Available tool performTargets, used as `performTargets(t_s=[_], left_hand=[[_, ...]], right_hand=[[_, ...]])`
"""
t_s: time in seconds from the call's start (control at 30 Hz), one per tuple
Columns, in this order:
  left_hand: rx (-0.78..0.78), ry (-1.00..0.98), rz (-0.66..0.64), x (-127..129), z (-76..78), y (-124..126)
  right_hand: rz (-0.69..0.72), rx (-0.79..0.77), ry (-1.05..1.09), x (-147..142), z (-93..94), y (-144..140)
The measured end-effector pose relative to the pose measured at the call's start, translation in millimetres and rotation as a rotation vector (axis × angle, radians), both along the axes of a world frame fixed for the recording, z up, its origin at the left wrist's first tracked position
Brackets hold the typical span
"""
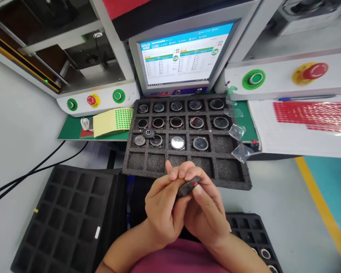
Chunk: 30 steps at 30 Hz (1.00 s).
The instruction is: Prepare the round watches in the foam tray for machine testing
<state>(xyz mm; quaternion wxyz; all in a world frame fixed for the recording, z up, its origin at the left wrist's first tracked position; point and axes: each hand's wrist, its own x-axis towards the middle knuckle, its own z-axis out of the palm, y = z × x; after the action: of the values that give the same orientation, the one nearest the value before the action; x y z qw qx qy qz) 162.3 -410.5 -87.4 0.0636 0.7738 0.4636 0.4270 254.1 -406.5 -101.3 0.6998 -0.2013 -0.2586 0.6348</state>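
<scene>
Close to my body, both hands are closed around a dark watch case [186,188], tilted so its edge faces me. My left hand [163,206] grips its left side. My right hand [208,212] has its thumb beside a small red spot on the case, with the other fingers over the top. Fingers hide much of the case. Just beyond lies a black foam tray [230,180] with several round watch cases, such as this one [200,143], in its back three rows. One watch case [149,132] rests back side up across the dividers.
Behind the tray stands a monitor [184,60] between two machines with green buttons [255,78] and red stop buttons [315,71]. Clear film pieces [242,152] hang at the tray's right edge. Green dot stickers [124,119] lie left. More foam trays [65,212] sit lower left.
</scene>
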Motion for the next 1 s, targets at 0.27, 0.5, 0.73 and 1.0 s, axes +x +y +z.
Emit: performTargets(t_s=[0.27,0.5,0.73,1.0], left_hand=[[0.084,0.306,-0.07,9,31.2,17],[0.11,0.38,-0.091,28,43.9,17],[0.149,0.407,-0.129,33,40.7,17],[0.199,0.368,-0.225,38,28.3,23]], right_hand=[[0.108,-0.184,0.335,9,8.4,4],[0.05,-0.33,0.381,20,19.7,2],[0.06,-0.321,0.54,24,21.3,3],[0.03,-0.37,0.548,38,18.1,9]])
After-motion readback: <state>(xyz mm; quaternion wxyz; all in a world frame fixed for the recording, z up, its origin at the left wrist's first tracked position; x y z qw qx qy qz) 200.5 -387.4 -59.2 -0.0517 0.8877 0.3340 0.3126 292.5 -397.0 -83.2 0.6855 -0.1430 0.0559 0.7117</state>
